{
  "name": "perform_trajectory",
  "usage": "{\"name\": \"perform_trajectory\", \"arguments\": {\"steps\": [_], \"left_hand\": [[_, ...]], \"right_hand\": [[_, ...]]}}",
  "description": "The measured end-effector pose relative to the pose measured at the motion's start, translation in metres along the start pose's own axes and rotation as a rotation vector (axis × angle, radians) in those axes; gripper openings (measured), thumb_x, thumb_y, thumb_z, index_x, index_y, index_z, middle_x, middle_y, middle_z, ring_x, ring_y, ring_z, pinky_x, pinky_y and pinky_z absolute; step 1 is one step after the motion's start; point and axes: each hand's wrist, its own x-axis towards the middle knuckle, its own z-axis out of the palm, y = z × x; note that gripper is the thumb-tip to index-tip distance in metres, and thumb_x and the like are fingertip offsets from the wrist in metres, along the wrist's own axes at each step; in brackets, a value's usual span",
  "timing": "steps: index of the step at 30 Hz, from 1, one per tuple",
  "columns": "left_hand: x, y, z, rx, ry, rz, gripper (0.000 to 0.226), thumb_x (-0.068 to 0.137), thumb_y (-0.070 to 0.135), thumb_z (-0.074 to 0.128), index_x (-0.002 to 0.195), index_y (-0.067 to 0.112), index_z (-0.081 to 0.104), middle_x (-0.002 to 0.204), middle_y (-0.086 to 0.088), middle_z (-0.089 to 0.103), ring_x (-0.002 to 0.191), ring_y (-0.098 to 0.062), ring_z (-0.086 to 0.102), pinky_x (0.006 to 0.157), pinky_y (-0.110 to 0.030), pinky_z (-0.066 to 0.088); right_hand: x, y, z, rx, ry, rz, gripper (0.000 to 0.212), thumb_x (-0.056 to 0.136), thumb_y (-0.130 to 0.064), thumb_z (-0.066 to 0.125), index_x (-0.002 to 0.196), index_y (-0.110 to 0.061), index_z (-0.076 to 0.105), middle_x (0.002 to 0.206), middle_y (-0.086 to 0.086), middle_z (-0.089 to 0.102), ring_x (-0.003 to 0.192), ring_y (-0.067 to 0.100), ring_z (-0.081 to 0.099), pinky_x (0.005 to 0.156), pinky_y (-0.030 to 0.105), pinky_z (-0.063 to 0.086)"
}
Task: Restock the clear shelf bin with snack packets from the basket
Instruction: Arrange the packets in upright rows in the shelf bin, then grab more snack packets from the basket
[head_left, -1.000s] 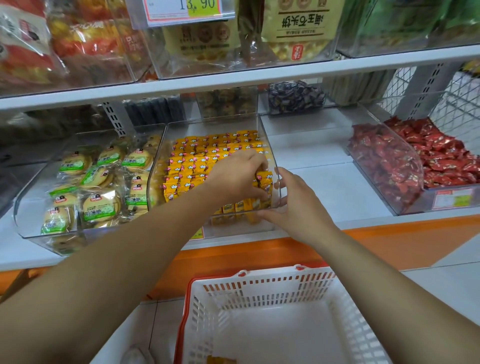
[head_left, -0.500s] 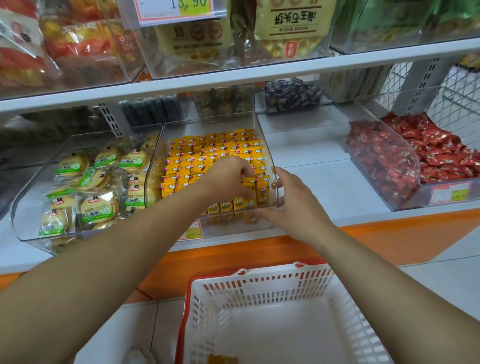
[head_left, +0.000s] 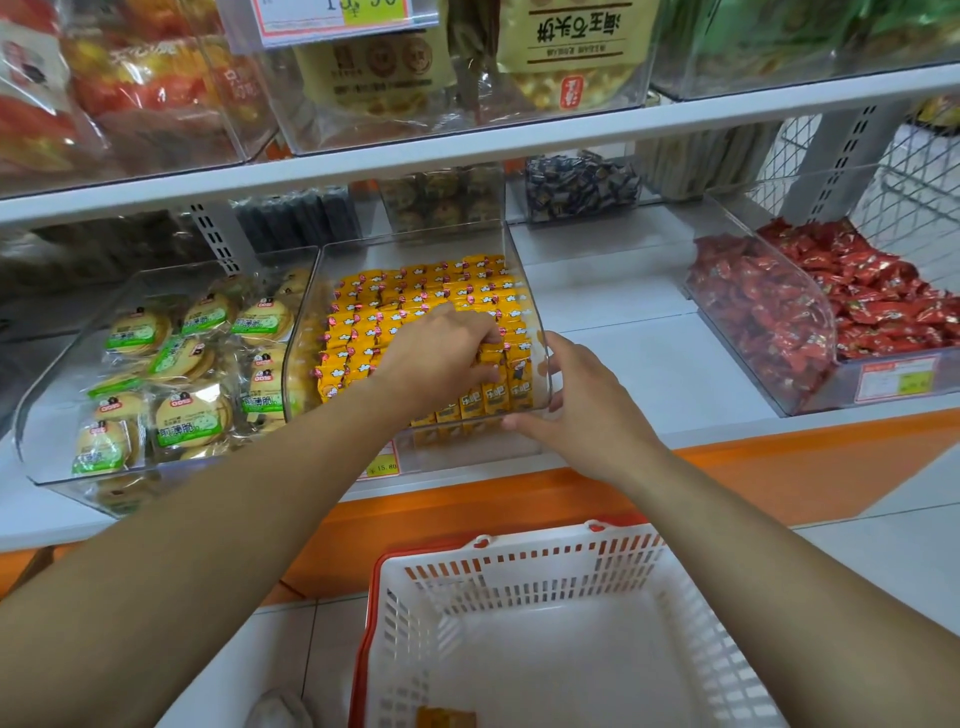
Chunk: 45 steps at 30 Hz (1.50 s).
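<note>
A clear plastic shelf bin (head_left: 540, 332) sits on the white shelf (head_left: 649, 353), packed with tidy rows of small yellow snack packets (head_left: 415, 291). To its left, touching it, is a clear bin of green-labelled round biscuits (head_left: 171, 364); well off to the right is a clear bin of red-wrapped sweets (head_left: 831, 312). Below and nearer stands a white slatted plastic basket with a red rim (head_left: 519, 571), with one orange packet (head_left: 445, 718) lying at its near edge. Both forearms cross above the basket, and the left one covers the bin's near front.

Compared with a second ago, both hands stay at the bin's near right corner, and the left hand's fingers have bent further down into the rows.

The left hand (head_left: 441, 358) lies on the nearest right packets with fingertips curled among them; whether it pinches one cannot be told. The right hand (head_left: 582, 410) grips the bin's near right corner, thumb along the front edge and fingers round the right wall
</note>
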Motion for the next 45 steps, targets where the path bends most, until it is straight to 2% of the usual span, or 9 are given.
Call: {"name": "perform_trajectory", "arguments": {"steps": [4, 7, 15, 25, 29, 32, 36, 41, 45], "left_hand": [[0.009, 0.0, -0.001, 0.024, -0.063, -0.056, 0.054, 0.078, 0.054, 0.081, 0.121, 0.029, 0.058, 0.119, 0.005, 0.053, 0.108, -0.018, 0.051, 0.071, -0.031, 0.043], [0.022, 0.001, -0.002, -0.047, -0.134, -0.079, 0.083, 0.069, 0.054, 0.087, 0.138, 0.03, 0.047, 0.136, 0.002, 0.049, 0.124, -0.021, 0.044, 0.094, -0.037, 0.046], [0.04, -0.001, 0.019, 0.164, -0.336, 0.01, 0.144, 0.056, 0.084, 0.075, 0.162, 0.025, -0.001, 0.172, -0.006, -0.002, 0.158, -0.03, -0.001, 0.127, -0.056, 0.007], [0.037, 0.002, 0.0, 0.111, -0.357, -0.02, 0.131, 0.065, 0.081, 0.073, 0.163, 0.025, 0.006, 0.172, -0.003, 0.002, 0.158, -0.027, 0.005, 0.127, -0.05, 0.012], [0.012, 0.005, -0.057, -0.169, -0.233, -0.127, 0.087, 0.082, 0.06, 0.074, 0.154, 0.027, 0.039, 0.16, -0.001, 0.04, 0.144, -0.025, 0.041, 0.114, -0.043, 0.04], [-0.044, 0.025, -0.08, -0.355, -0.103, -0.035, 0.035, 0.09, 0.05, 0.07, 0.12, 0.034, 0.064, 0.109, 0.018, 0.067, 0.099, -0.01, 0.066, 0.08, -0.032, 0.056], [-0.117, 0.065, -0.049, -0.339, -0.436, 0.131, 0.029, 0.087, 0.058, 0.064, 0.106, 0.037, 0.067, 0.085, 0.026, 0.064, 0.078, 0.005, 0.061, 0.073, -0.025, 0.053], [-0.158, 0.091, 0.065, -0.302, -0.782, 0.069, 0.029, 0.096, 0.048, 0.061, 0.117, 0.029, 0.067, 0.123, 0.007, 0.069, 0.105, -0.014, 0.063, 0.088, -0.03, 0.052], [-0.189, 0.1, 0.156, -0.43, -0.882, -0.104, 0.029, 0.099, 0.045, 0.06, 0.116, 0.023, 0.066, 0.118, 0.001, 0.066, 0.104, -0.018, 0.061, 0.095, -0.04, 0.052]], "right_hand": [[-0.001, -0.001, 0.0, -0.008, 0.0, 0.005, 0.087, 0.075, -0.054, 0.079, 0.143, -0.041, 0.026, 0.128, -0.011, 0.05, 0.097, 0.006, 0.057, 0.078, 0.024, 0.048], [-0.001, -0.003, -0.002, 0.0, 0.0, -0.001, 0.087, 0.074, -0.056, 0.079, 0.142, -0.042, 0.027, 0.126, -0.01, 0.05, 0.095, 0.006, 0.057, 0.073, 0.02, 0.045], [-0.001, -0.004, -0.002, -0.01, 0.0, 0.01, 0.085, 0.075, -0.055, 0.08, 0.141, -0.041, 0.029, 0.125, -0.008, 0.05, 0.096, 0.009, 0.06, 0.076, 0.024, 0.05], [-0.011, -0.015, -0.01, -0.103, -0.064, 0.042, 0.074, 0.08, -0.058, 0.073, 0.14, -0.037, 0.036, 0.128, -0.004, 0.053, 0.101, 0.015, 0.061, 0.08, 0.033, 0.053], [-0.037, -0.01, -0.021, -0.283, -0.211, 0.113, 0.077, 0.085, -0.056, 0.067, 0.149, -0.029, 0.033, 0.139, -0.001, 0.049, 0.118, 0.022, 0.057, 0.092, 0.038, 0.05], [-0.064, -0.002, -0.027, -0.338, -0.286, 0.119, 0.066, 0.086, -0.052, 0.065, 0.143, -0.026, 0.045, 0.133, -0.002, 0.054, 0.12, 0.021, 0.056, 0.093, 0.034, 0.047], [-0.099, 0.02, -0.018, -0.436, -0.425, 0.066, 0.034, 0.086, -0.049, 0.063, 0.109, -0.024, 0.056, 0.118, 0.0, 0.062, 0.109, 0.023, 0.059, 0.071, 0.028, 0.037], [-0.141, 0.085, 0.009, -0.529, -0.73, 0.195, 0.046, 0.091, -0.043, 0.063, 0.129, -0.018, 0.058, 0.129, 0.002, 0.06, 0.116, 0.022, 0.056, 0.084, 0.025, 0.04], [-0.165, 0.137, 0.048, -0.533, -0.839, 0.308, 0.053, 0.093, -0.047, 0.061, 0.136, -0.016, 0.054, 0.132, 0.004, 0.058, 0.116, 0.022, 0.055, 0.085, 0.028, 0.04]]}}
